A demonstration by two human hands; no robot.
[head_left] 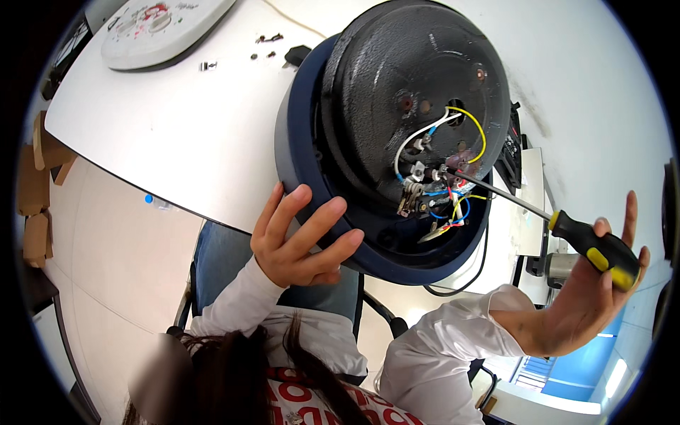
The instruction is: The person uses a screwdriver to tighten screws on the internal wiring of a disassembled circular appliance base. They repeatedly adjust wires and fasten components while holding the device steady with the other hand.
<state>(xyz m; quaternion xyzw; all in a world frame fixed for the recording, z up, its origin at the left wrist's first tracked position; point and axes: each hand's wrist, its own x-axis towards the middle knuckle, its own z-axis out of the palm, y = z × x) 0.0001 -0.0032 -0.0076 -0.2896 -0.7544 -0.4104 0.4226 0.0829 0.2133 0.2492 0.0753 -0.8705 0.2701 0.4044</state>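
An opened round appliance lies bottom up on the table, its dark blue housing (297, 152) around a black metal body (375, 106). White, yellow, blue and red wires (484, 134) run from a hole in the body to terminals near its lower edge. My left hand (301, 244) rests against the housing's near left side, fingers spread on the blue wall. In my right hand (574, 319) is a screwdriver (591, 244) with a black and yellow handle, gripped between thumb and fingers while one finger points up. Its long shaft slants left, with the tip among the terminals.
The white table (177, 134) has a curved near edge. At its far left lies a white lid-like part (163, 39), with small screws (269, 38) nearby. A black cord (483, 262) loops beside the housing. A metal cylinder (563, 268) stands at right; cardboard boxes (34, 184) at far left.
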